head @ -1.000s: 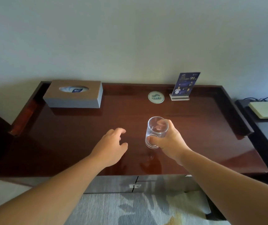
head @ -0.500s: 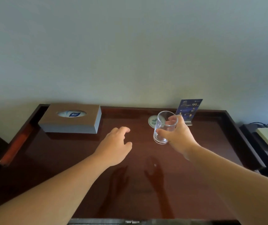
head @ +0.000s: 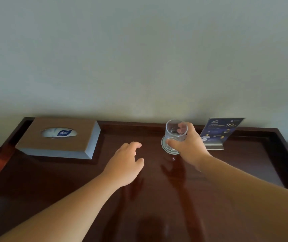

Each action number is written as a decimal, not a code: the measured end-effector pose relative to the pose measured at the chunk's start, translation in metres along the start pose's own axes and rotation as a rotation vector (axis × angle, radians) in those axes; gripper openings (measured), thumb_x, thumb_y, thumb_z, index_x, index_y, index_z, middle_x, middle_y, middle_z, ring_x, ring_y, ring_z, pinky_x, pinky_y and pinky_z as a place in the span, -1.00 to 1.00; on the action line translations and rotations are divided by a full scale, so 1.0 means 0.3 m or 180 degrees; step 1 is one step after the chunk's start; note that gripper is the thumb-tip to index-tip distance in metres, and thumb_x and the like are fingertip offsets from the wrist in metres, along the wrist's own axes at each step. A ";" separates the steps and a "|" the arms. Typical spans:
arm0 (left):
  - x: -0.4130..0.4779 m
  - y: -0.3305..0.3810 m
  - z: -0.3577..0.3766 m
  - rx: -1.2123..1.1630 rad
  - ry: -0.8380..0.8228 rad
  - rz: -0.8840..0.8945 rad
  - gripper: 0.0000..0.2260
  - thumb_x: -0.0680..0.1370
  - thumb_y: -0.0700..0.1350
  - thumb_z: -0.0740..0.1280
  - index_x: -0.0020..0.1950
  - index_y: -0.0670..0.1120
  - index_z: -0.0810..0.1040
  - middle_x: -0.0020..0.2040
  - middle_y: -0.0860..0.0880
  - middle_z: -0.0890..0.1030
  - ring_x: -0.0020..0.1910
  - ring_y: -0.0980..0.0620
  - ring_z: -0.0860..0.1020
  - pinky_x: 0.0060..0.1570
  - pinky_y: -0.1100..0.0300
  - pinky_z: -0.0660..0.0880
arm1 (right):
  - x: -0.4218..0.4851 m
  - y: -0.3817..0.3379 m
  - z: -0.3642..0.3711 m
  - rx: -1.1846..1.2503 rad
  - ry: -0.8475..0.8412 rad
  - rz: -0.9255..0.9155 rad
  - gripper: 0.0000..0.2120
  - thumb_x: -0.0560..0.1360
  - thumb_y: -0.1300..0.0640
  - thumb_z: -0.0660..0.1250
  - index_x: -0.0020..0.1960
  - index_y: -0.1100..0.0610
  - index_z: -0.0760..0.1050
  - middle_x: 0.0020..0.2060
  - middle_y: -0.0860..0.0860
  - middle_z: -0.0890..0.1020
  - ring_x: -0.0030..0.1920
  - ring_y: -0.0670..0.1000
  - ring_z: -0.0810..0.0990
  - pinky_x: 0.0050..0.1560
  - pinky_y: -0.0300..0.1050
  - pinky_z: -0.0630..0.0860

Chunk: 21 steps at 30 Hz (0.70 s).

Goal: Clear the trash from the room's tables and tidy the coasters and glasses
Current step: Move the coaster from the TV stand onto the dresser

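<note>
A clear drinking glass [head: 174, 132] is upright in my right hand [head: 189, 145], which grips it from the right side. The glass is over a round pale coaster [head: 164, 145] near the back of the dark wooden table [head: 70, 180]; whether its base touches the coaster I cannot tell. Most of the coaster is hidden by the glass and my fingers. My left hand [head: 125, 163] hovers over the table to the left of the glass, palm down, fingers loosely spread, holding nothing.
A brown tissue box [head: 59, 138] sits at the back left. A blue card in a stand [head: 218, 133] is just right of the glass. The table has a raised rim [head: 282, 140] at the back and sides, against a plain wall.
My right hand has carried the glass away from me toward the back of the table and down over the coaster. My left hand has drifted forward with it.
</note>
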<state>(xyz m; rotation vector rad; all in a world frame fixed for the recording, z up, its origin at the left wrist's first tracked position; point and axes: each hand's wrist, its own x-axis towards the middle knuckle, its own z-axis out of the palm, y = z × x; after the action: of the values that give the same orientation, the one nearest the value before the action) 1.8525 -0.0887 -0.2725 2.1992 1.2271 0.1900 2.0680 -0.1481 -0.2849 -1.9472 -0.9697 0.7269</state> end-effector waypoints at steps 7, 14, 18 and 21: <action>0.068 -0.030 0.043 0.0029 -0.0089 -0.0133 -0.59 0.56 0.03 0.21 0.41 0.12 0.29 0.18 0.10 0.40 0.16 0.13 0.42 0.02 0.20 0.39 | 0.083 0.061 0.019 0.0015 -0.0082 0.0046 -0.38 0.33 -0.06 0.51 0.28 -0.12 0.28 0.10 -0.17 0.47 0.08 -0.06 0.50 0.02 -0.11 0.49; 0.103 -0.043 0.057 0.0049 -0.0136 -0.0178 -0.59 0.56 0.03 0.21 0.41 0.13 0.28 0.20 0.10 0.40 0.17 0.14 0.42 -0.03 0.21 0.37 | 0.110 0.092 0.030 -0.0031 -0.0118 0.0095 -0.36 0.33 -0.07 0.50 0.30 -0.13 0.27 0.13 -0.16 0.47 0.08 -0.08 0.50 -0.09 -0.21 0.42; 0.115 -0.049 0.062 0.0041 -0.0165 -0.0187 -0.59 0.56 0.02 0.21 0.41 0.13 0.28 0.22 0.09 0.41 0.19 0.13 0.42 -0.01 0.20 0.38 | 0.115 0.101 0.026 -0.0004 -0.0128 0.0071 -0.36 0.33 -0.07 0.50 0.31 -0.13 0.27 0.15 -0.16 0.47 0.11 -0.09 0.49 -0.03 -0.21 0.44; 0.119 -0.048 0.069 0.0052 -0.0184 -0.0192 -0.60 0.57 0.02 0.21 0.41 0.13 0.29 0.22 0.08 0.41 0.19 0.13 0.43 -0.01 0.19 0.40 | 0.113 0.110 0.026 0.0092 -0.0111 0.0083 -0.36 0.32 -0.06 0.50 0.30 -0.14 0.28 0.16 -0.17 0.47 0.14 -0.11 0.49 0.05 -0.18 0.47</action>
<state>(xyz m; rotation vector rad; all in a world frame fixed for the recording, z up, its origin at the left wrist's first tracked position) 1.8704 -0.0633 -0.3032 2.1629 1.2653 0.0915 2.0921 -0.1286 -0.3215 -1.9312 -0.9514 0.7880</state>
